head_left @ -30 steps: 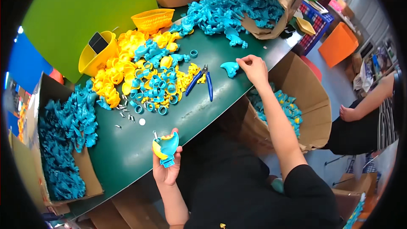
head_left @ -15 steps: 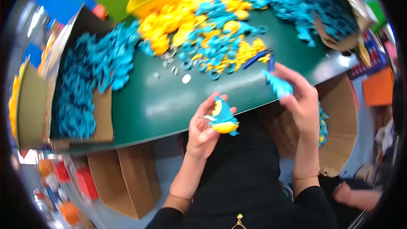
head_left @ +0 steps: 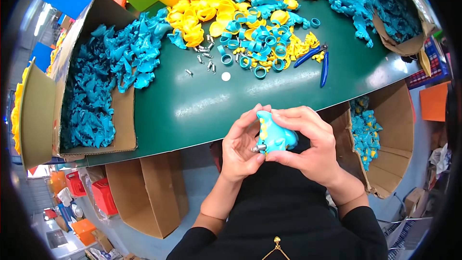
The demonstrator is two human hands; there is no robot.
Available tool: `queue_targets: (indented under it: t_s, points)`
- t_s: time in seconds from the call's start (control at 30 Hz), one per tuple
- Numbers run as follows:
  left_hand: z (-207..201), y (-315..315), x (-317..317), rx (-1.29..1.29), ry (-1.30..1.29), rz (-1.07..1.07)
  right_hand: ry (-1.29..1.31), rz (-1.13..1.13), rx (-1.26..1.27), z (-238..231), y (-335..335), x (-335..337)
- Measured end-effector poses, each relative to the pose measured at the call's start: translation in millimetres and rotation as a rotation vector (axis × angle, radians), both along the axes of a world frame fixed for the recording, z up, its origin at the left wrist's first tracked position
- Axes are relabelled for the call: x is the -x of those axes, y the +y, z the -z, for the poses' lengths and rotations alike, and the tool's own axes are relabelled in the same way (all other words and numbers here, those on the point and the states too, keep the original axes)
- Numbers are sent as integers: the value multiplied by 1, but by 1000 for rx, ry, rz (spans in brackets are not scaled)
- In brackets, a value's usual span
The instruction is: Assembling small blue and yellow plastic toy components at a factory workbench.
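Observation:
In front of my body, near the table's front edge, both hands press together on a blue plastic toy body (head_left: 276, 132) with yellow bumps along one side. My left hand (head_left: 236, 153) curls around its left side, thumb at the lower edge. My right hand (head_left: 315, 147) grips it from the right, fingers over the top and thumb underneath. A small metal spring (head_left: 259, 149) sticks out at the toy's left side, by my left palm. My fingers hide part of the toy.
On the green table (head_left: 180, 115) lie yellow shells (head_left: 192, 24), blue rings (head_left: 262, 41), loose springs (head_left: 207, 55), a white disc (head_left: 225, 76) and blue-handled pliers (head_left: 324, 70). Boxes of blue parts (head_left: 89, 96) stand left and back right. A low carton (head_left: 394, 139) holds blue-and-yellow toys.
My right hand has moved left with a blue piece and joined it against the piece in my left hand. Both hands now meet on the toy.

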State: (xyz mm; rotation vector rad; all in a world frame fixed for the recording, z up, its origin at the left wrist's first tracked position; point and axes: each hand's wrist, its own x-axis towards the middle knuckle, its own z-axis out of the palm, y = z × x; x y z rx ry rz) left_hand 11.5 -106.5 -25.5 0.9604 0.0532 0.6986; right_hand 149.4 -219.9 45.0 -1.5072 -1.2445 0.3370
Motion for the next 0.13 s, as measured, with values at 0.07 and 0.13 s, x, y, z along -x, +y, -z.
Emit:
queue_targets:
  t_s: [0.07,0.13]
  points:
    - [0,-1,2,1,8,-15,-3,-9,17,5,-2,1]
    - [-8,5,14,172,170,112,168,-67,73,9,-3,5]
